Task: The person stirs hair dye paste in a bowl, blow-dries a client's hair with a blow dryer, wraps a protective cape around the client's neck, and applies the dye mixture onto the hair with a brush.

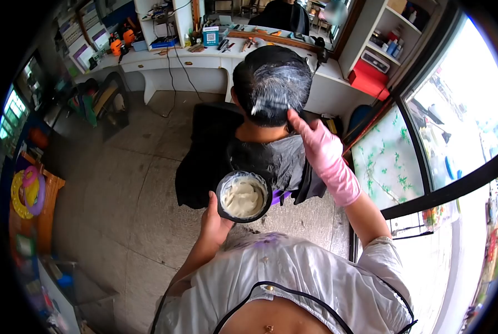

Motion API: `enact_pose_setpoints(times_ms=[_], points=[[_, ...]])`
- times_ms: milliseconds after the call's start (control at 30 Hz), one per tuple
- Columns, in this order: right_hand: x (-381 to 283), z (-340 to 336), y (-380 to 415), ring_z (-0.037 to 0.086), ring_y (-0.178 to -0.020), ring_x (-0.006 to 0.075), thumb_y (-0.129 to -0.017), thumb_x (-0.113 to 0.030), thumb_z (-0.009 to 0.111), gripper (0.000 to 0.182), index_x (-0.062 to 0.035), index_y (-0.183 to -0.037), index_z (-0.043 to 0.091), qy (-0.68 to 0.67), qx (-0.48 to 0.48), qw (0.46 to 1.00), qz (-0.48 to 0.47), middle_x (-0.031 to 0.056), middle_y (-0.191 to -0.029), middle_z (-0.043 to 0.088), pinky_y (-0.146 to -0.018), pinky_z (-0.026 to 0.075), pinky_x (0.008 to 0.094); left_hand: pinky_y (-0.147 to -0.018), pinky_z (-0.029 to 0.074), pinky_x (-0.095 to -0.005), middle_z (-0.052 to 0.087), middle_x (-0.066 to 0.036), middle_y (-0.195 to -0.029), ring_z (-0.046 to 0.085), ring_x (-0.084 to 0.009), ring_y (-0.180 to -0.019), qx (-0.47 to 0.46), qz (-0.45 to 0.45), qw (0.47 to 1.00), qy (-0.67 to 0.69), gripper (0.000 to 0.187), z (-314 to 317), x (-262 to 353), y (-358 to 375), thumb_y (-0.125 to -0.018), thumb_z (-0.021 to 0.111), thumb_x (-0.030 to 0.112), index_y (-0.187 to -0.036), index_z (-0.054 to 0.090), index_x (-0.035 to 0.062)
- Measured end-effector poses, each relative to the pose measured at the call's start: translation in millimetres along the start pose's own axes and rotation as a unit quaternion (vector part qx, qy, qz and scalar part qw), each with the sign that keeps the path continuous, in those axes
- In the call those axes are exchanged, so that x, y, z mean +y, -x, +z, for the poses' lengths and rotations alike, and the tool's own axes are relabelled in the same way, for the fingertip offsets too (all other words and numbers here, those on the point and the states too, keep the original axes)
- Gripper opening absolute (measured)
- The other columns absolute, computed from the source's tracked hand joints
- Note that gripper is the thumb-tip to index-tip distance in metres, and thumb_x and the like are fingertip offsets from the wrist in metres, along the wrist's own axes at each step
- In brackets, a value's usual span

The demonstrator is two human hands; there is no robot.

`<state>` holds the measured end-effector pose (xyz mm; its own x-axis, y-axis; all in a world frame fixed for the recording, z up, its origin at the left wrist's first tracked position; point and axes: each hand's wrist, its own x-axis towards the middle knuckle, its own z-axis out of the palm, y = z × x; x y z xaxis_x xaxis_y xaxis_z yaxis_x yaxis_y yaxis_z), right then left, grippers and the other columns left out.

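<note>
A seated person faces away from me, wearing a black cape; white cream streaks the dark hair. My left hand, bare, holds a black bowl of thick whitish cream from its left side, below the person's back. In a pink glove, my right hand is at the lower right of the hair, its fingers closed round a dark brush whose handle is mostly hidden. The brush lies against the back of the head, with white cream along its left edge.
Beyond the person stands a white counter with tools and cables, under a mirror. A red box is on the right shelving. A glass door stands at right, a wooden stand with colourful rings at left.
</note>
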<state>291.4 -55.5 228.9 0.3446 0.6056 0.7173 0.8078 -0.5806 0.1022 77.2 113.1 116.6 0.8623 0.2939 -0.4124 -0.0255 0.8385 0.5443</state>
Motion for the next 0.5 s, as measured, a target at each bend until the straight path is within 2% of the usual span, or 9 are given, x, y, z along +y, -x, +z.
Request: enact_pose_setpoints(times_ms=[33, 100, 167, 200, 233, 300, 400, 433, 500], points=[[0, -1, -4, 0.051, -0.049, 0.0223, -0.074, 0.000, 0.054, 0.060, -0.0281, -0.126, 0.049, 0.001, -0.050, 0.998, 0.031, 0.0062, -0.065, 0.046, -0.041, 0.044, 0.0330, -0.098, 0.038, -0.0381, 0.046, -0.012, -0.128, 0.045, -0.0239, -0.117, 0.000, -0.004, 1.000, -0.006, 0.062, -2, 1, 0, -0.090, 0.037, 0.050, -0.128, 0.038, 0.0014], [-1, 8, 6, 0.051, -0.048, 0.0233, -0.074, 0.003, 0.051, 0.062, -0.0284, -0.128, 0.047, 0.066, -0.078, 0.994, 0.036, 0.0066, -0.067, 0.047, -0.041, 0.045, 0.0339, -0.098, 0.038, -0.0381, 0.045, -0.012, -0.128, 0.045, -0.0239, -0.117, -0.014, -0.008, 1.000, -0.004, 0.062, -4, 0, -1, -0.090, 0.037, 0.051, -0.128, 0.038, 0.0012], [-4, 10, 27, 0.052, -0.048, 0.0236, -0.075, 0.002, 0.052, 0.062, -0.0286, -0.129, 0.046, 0.080, -0.123, 0.989, 0.004, 0.0075, -0.066, 0.046, -0.042, 0.046, 0.0340, -0.098, 0.038, -0.0382, 0.045, -0.012, -0.128, 0.045, -0.0238, -0.117, -0.028, -0.004, 1.000, 0.005, 0.062, -3, 0, -2, -0.090, 0.038, 0.051, -0.128, 0.038, 0.0010], [-7, 7, 31, 0.053, -0.049, 0.0243, -0.077, 0.001, 0.054, 0.056, -0.0270, -0.126, 0.049, 0.009, -0.167, 0.985, 0.043, 0.0082, -0.070, 0.050, -0.042, 0.047, 0.0328, -0.098, 0.038, -0.0381, 0.045, -0.012, -0.128, 0.045, -0.0238, -0.117, -0.025, -0.004, 1.000, 0.001, 0.062, -1, 1, -1, -0.090, 0.037, 0.051, -0.128, 0.038, 0.0008], [-6, 4, 30, 0.053, -0.049, 0.0243, -0.077, 0.001, 0.054, 0.056, -0.0270, -0.126, 0.049, 0.009, -0.166, 0.985, 0.042, 0.0082, -0.070, 0.050, -0.042, 0.047, 0.0328, -0.098, 0.038, -0.0381, 0.045, -0.012, -0.128, 0.045, -0.0238, -0.117, -0.022, -0.004, 1.000, -0.004, 0.062, 1, 1, 0, -0.090, 0.037, 0.050, -0.128, 0.037, 0.0006], [-1, -3, 24, 0.057, -0.056, 0.0194, -0.080, 0.001, 0.056, 0.049, -0.0206, -0.124, 0.052, -0.062, -0.046, 0.995, 0.070, 0.0075, -0.078, 0.056, -0.049, 0.049, 0.0287, -0.098, 0.038, -0.0380, 0.045, -0.012, -0.128, 0.045, -0.0238, -0.117, -0.028, 0.007, 1.000, -0.008, 0.062, 7, 2, -2, -0.090, 0.037, 0.050, -0.128, 0.037, 0.0005], [16, 18, 13, 0.056, -0.071, 0.0126, -0.085, 0.003, 0.053, 0.037, -0.0080, -0.120, 0.054, -0.282, 0.014, 0.948, 0.146, 0.0090, -0.104, 0.063, -0.068, 0.046, 0.0233, -0.098, 0.039, -0.0380, 0.046, -0.012, -0.128, 0.045, -0.0241, -0.117, -0.033, 0.016, 0.999, -0.005, 0.062, 6, -2, -4, -0.091, 0.037, 0.049, -0.128, 0.037, 0.0004], [14, 13, 11, 0.057, -0.070, 0.0148, -0.085, 0.003, 0.052, 0.035, -0.0072, -0.119, 0.054, -0.261, -0.034, 0.949, 0.176, 0.0106, -0.107, 0.062, -0.068, 0.047, 0.0236, -0.098, 0.039, -0.0380, 0.046, -0.013, -0.128, 0.045, -0.0242, -0.117, -0.034, 0.017, 0.999, 0.004, 0.061, 6, -3, -5, -0.091, 0.037, 0.049, -0.128, 0.037, 0.0004], [7, 20, 27, 0.058, -0.071, 0.0167, -0.085, 0.001, 0.054, 0.032, -0.0062, -0.116, 0.056, -0.223, -0.043, 0.963, 0.145, 0.0118, -0.105, 0.063, -0.068, 0.047, 0.0240, -0.098, 0.038, -0.0382, 0.045, -0.013, -0.128, 0.045, -0.0243, -0.117, -0.029, 0.019, 0.999, 0.005, 0.061, 8, -5, -4, -0.091, 0.037, 0.049, -0.128, 0.038, 0.0007]])
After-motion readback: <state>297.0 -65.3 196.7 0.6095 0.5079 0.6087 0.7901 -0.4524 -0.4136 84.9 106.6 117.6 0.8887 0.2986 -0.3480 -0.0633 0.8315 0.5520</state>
